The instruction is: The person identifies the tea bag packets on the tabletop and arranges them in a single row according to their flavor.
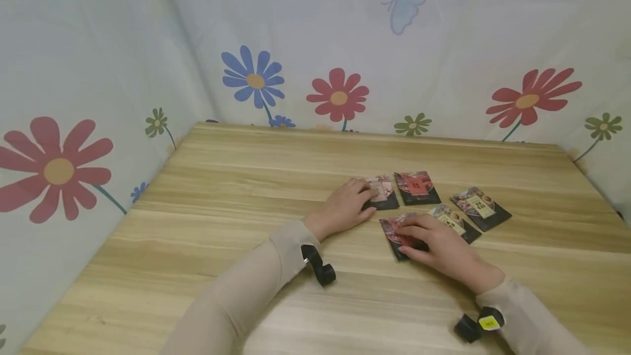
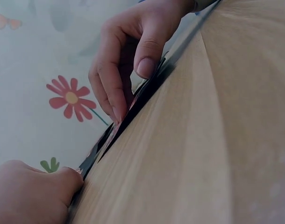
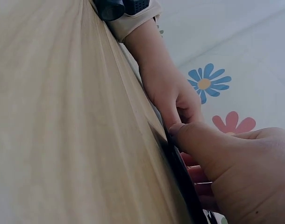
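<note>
My left hand [image 1: 345,207] rests with its fingers over the left part of a pink and black packet [image 1: 389,201], its thumb close by the near edge. Lower down, my right hand [image 1: 446,245] bends loosely over a red and black packet [image 1: 389,229]. The left wrist view has the right fingertips [image 2: 118,114] touching this packet's face, with the thumb apart from them near the edge. A packet with a yellow label [image 1: 449,218] lies just behind the right hand, partly covered by it. All these packets lie face up.
A packet with a red label [image 1: 418,186] lies beside the pink one. Farther right, another yellow-labelled packet [image 1: 480,208] sits at an angle. Everything is on a wood-grain table [image 1: 246,179], bordered by a flower-printed cloth [image 1: 296,26]. Black camera straps [image 1: 320,267] hang by the wrists.
</note>
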A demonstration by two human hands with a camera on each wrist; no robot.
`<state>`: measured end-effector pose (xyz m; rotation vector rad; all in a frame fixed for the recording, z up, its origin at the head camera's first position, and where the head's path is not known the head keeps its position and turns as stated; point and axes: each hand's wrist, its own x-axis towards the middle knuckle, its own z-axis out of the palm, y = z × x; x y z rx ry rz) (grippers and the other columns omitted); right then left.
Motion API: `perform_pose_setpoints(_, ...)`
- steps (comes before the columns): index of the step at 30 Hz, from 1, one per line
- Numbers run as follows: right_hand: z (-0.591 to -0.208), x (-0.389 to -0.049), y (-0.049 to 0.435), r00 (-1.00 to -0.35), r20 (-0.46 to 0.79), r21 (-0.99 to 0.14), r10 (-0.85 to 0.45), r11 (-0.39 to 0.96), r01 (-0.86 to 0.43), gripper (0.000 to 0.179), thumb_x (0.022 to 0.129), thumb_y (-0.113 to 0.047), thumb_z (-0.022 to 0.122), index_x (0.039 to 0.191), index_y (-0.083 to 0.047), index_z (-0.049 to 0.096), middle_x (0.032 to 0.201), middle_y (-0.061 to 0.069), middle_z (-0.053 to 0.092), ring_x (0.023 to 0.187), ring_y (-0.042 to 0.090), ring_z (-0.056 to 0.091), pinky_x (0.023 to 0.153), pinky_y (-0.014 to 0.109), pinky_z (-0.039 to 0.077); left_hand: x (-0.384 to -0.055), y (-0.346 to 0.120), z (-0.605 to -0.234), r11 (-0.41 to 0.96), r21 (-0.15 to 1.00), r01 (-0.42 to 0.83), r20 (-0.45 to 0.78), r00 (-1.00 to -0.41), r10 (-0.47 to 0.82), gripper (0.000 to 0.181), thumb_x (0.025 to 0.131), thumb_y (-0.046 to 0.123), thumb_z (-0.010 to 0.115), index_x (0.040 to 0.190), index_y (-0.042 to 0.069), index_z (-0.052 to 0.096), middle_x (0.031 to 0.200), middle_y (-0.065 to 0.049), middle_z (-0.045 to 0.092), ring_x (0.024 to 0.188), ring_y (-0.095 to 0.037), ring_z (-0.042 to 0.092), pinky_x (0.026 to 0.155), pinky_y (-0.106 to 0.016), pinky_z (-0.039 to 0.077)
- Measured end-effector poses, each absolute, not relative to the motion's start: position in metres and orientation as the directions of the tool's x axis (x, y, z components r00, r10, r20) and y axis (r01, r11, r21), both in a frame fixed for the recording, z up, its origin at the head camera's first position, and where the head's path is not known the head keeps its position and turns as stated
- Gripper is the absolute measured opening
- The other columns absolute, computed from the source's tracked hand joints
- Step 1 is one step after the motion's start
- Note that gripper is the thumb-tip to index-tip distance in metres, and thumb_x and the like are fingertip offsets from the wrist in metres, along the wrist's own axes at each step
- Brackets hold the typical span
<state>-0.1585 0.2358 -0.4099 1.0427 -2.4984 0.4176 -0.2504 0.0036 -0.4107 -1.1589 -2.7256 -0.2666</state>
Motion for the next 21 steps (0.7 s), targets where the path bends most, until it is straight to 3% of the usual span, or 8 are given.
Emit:
perform_pose_setpoints(13, -0.413, -0.164, 0.236, -0.638, 0.458, -0.133, -0.619, 0.662, -0.738, 0.032, 0.079, -0.029, 0.077, 0.105, -0.011, 0.073, 0.109, 0.004, 0.065, 0.102, 0.020, 0.062, 0.085, 0.039, 0.056, -0.250, -0.003, -0.409, 0.677, 0.062, 0.733, 0.193, -0.675, 0.712, 0.044, 0.098, 0.035, 0.051, 0.134, 0.012, 0.056, 0.131, -0.009, 0.055, 0.125, -0.023, 0.050, 0.110, -0.034, 0.041)
perform_pose_setpoints(21, -0.414, -0.164, 0.238, -0.645, 0.452, -0.132, -0.617, 0.669, -0.732, 0.031, 0.078, -0.028, 0.078, 0.104, -0.012, 0.073, 0.109, 0.003, 0.065, 0.103, 0.020, 0.062, 0.086, 0.038, 0.056, -0.247, -0.013, -0.411, 0.659, 0.052, 0.750, 0.176, -0.657, 0.733, 0.044, 0.098, 0.033, 0.051, 0.136, 0.010, 0.053, 0.141, -0.009, 0.051, 0.134, -0.027, 0.044, 0.118, -0.037, 0.033)
